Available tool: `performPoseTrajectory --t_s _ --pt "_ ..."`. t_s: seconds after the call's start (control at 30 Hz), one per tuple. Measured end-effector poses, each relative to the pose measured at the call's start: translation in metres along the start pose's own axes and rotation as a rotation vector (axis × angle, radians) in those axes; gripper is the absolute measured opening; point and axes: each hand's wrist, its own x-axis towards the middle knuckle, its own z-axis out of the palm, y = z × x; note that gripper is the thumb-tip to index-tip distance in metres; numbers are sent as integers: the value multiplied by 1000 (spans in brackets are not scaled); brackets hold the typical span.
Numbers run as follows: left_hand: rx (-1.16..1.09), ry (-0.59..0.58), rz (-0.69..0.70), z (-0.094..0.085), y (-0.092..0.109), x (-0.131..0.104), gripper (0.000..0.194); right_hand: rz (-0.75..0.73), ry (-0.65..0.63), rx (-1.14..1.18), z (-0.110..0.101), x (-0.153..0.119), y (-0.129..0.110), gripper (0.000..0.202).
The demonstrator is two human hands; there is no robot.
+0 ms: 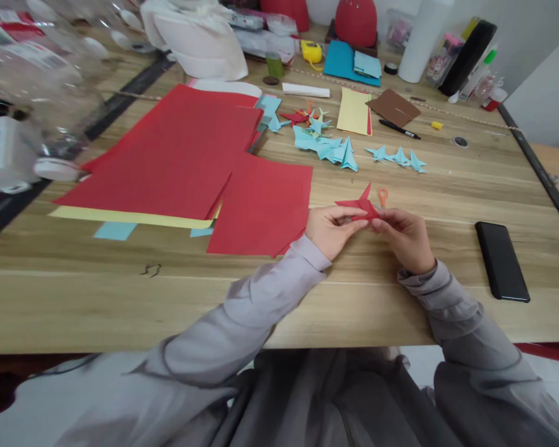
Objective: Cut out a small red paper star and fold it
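Observation:
Between my two hands is a red folded-paper figure (pixel 364 207), pointed like an origami crane, held just above the wooden table. My left hand (pixel 331 231) pinches its left side between thumb and fingers. On the other side, my right hand (pixel 406 234) grips the near right edge with thumb and forefinger. An orange ring-shaped clip (pixel 382 197) shows just beyond my right fingers. Farther back lie several light-blue folded-paper cranes (pixel 400 157) and a cluster of larger blue folded pieces (pixel 328 148). Square red paper (pixel 265 208) lies beside my left hand.
Large red sheets (pixel 168 155) cover the table's left side, near clear plastic bottles (pixel 51 81). A black phone (pixel 502 261) lies at right. Along the back are a yellow tape measure (pixel 311 52), a black pen (pixel 399 128), brown paper (pixel 393 108) and a white bottle (pixel 423 40).

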Motion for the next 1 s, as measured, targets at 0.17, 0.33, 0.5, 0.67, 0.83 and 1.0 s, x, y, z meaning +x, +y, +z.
performPoseTrajectory --t_s 0.17,0.33,0.5,0.67,0.83,1.0 --pt "-36 9 17 1 -1 0 12 14 -26 -35 1 -1 -2 26" --pt "3 38 45 0 -2 1 13 -110 57 40 1 -2 -5 28" --pt "-2 3 10 0 -2 0 15 -264 -16 -252 -2 -3 -6 7" --pt "-17 -16 -9 1 -1 0 16 -380 -63 -395 -5 -1 -7 4" --pt "-20 6 -23 1 1 0 16 -402 -90 -412 -8 1 -5 5" --pt "-7 2 -32 2 2 -1 17 -184 16 -179 -4 0 -2 6"
